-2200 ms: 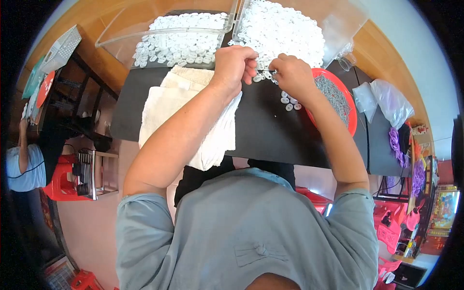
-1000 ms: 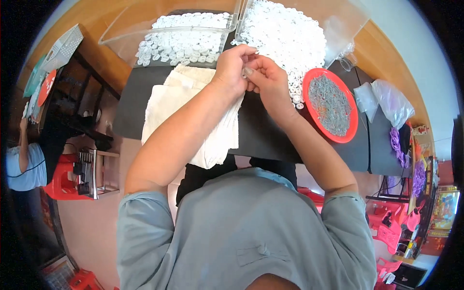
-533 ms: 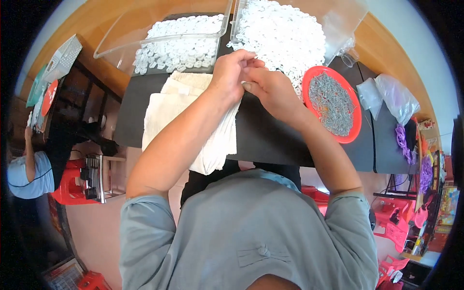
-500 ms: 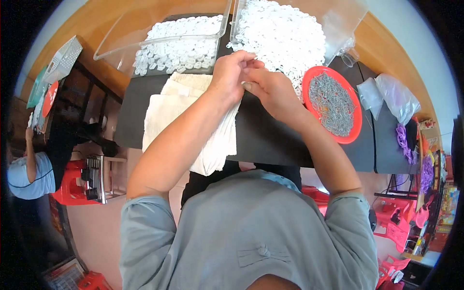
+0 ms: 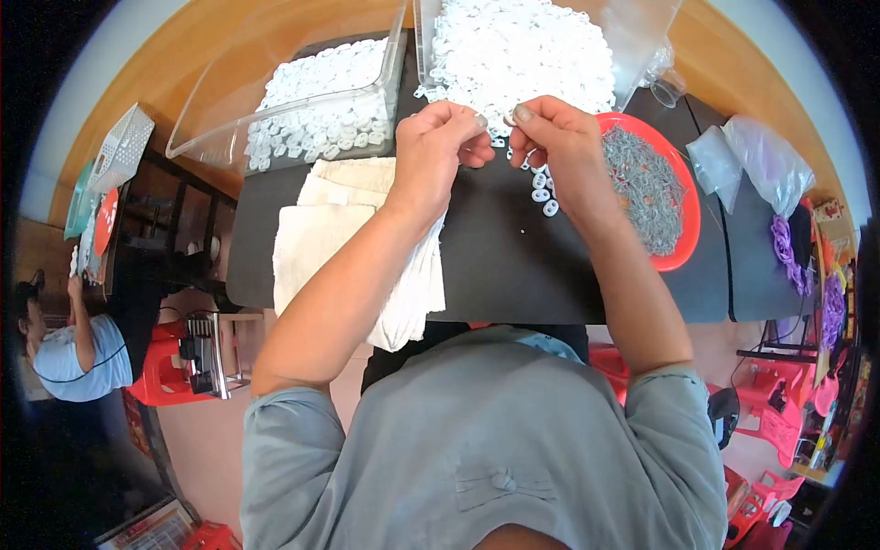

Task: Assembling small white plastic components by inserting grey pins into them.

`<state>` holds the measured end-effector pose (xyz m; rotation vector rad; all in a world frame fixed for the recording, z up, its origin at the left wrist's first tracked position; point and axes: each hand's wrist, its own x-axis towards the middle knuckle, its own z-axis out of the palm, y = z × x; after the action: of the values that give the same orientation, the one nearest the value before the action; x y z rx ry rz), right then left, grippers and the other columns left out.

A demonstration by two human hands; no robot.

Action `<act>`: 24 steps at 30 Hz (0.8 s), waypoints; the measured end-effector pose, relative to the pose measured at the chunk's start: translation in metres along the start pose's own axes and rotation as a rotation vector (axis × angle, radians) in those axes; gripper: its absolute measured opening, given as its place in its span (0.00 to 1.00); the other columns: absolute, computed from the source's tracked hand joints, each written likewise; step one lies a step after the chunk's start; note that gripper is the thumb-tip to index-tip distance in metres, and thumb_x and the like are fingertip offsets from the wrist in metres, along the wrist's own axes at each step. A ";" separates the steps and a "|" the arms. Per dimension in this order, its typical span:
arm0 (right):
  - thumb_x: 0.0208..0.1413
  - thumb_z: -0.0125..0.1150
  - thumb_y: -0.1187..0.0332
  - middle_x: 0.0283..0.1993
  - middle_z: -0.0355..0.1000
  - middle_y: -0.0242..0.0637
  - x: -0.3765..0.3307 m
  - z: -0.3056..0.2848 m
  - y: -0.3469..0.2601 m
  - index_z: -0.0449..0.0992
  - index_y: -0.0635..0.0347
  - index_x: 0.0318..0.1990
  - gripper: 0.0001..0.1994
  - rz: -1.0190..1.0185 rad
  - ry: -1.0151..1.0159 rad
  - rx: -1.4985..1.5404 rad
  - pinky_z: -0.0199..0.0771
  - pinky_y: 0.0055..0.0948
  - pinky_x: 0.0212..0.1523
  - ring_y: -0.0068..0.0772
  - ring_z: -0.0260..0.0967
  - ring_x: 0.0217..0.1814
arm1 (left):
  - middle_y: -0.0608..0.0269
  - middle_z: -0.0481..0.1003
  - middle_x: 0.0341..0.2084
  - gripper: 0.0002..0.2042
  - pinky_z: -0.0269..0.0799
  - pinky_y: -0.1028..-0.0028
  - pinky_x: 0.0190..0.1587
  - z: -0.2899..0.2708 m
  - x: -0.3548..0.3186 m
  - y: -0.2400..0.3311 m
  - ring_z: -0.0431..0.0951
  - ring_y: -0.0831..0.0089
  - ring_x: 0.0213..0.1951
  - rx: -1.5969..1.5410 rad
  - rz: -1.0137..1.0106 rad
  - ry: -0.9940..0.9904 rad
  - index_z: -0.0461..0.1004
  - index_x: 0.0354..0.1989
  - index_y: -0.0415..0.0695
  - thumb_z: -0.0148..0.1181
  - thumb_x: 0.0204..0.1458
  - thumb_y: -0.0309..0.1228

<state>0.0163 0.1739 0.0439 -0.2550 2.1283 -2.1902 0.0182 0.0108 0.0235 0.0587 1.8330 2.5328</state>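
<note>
Both hands meet just above the dark desk (image 5: 495, 266): left hand (image 5: 440, 151) and right hand (image 5: 559, 147) pinch shut together on a small white ring (image 5: 507, 119), right at the near edge of the white ring pile (image 5: 513, 50), beside the red tray (image 5: 683, 215).

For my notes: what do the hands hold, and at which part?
Both hands pinch one small white ring piece between thumb and fingertips; the exact part cannot be told.

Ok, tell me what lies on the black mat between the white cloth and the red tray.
In the head view, between the white cloth and the red tray, the black mat is mostly bare; a few small white rings lie near the tray, below the right hand.
</note>
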 end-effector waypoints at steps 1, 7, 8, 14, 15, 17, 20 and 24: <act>0.60 0.53 0.65 0.24 0.70 0.27 0.000 0.000 0.000 0.75 0.60 0.34 0.09 0.002 0.001 0.002 0.58 0.17 0.28 0.18 0.66 0.25 | 0.58 0.76 0.23 0.06 0.73 0.75 0.30 0.000 0.000 0.000 0.77 0.72 0.24 0.024 0.015 -0.011 0.73 0.31 0.37 0.56 0.52 0.28; 0.60 0.53 0.65 0.24 0.70 0.27 -0.001 0.003 0.002 0.75 0.60 0.34 0.09 0.001 -0.035 -0.023 0.58 0.17 0.28 0.18 0.66 0.25 | 0.60 0.75 0.22 0.06 0.72 0.77 0.27 -0.001 -0.003 0.001 0.76 0.74 0.23 0.064 0.049 -0.053 0.73 0.31 0.38 0.56 0.52 0.28; 0.60 0.53 0.65 0.24 0.70 0.27 -0.001 0.003 0.002 0.75 0.60 0.34 0.09 -0.002 -0.023 -0.025 0.58 0.17 0.28 0.18 0.66 0.25 | 0.60 0.75 0.22 0.06 0.72 0.77 0.27 -0.001 -0.003 0.001 0.76 0.74 0.23 0.063 0.048 -0.051 0.73 0.31 0.38 0.56 0.52 0.28; 0.60 0.54 0.65 0.24 0.71 0.27 0.000 0.003 0.002 0.75 0.60 0.34 0.09 -0.024 -0.001 -0.024 0.59 0.17 0.28 0.18 0.66 0.25 | 0.61 0.75 0.21 0.06 0.71 0.77 0.26 0.000 -0.004 0.003 0.76 0.74 0.22 0.062 0.037 -0.031 0.73 0.31 0.38 0.56 0.52 0.29; 0.60 0.54 0.65 0.24 0.71 0.27 -0.001 0.003 0.002 0.75 0.60 0.34 0.08 -0.026 -0.012 -0.027 0.59 0.17 0.28 0.18 0.66 0.25 | 0.61 0.75 0.21 0.06 0.71 0.77 0.25 0.000 -0.004 0.002 0.75 0.74 0.22 0.058 0.038 -0.034 0.73 0.31 0.38 0.56 0.52 0.28; 0.60 0.54 0.65 0.25 0.71 0.27 -0.001 0.003 0.002 0.75 0.60 0.34 0.08 -0.024 -0.015 -0.036 0.59 0.17 0.28 0.18 0.66 0.25 | 0.61 0.74 0.20 0.06 0.70 0.77 0.25 -0.001 -0.004 0.002 0.75 0.75 0.21 0.055 0.040 -0.036 0.73 0.30 0.38 0.56 0.52 0.28; 0.60 0.54 0.65 0.25 0.71 0.26 -0.001 0.003 0.001 0.75 0.60 0.34 0.09 -0.027 -0.023 -0.053 0.59 0.17 0.28 0.17 0.66 0.25 | 0.62 0.74 0.19 0.06 0.69 0.78 0.24 -0.001 -0.005 0.003 0.74 0.75 0.21 0.074 0.031 -0.034 0.73 0.30 0.38 0.57 0.52 0.28; 0.61 0.54 0.64 0.25 0.70 0.26 -0.001 0.004 0.003 0.75 0.59 0.35 0.09 -0.036 -0.022 -0.107 0.59 0.17 0.29 0.16 0.66 0.27 | 0.63 0.73 0.18 0.06 0.68 0.78 0.23 -0.001 -0.004 0.003 0.73 0.77 0.19 0.109 0.032 -0.027 0.73 0.29 0.38 0.57 0.51 0.29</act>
<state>0.0178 0.1703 0.0415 -0.3250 2.2500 -2.0843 0.0227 0.0089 0.0259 0.1232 1.9744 2.4371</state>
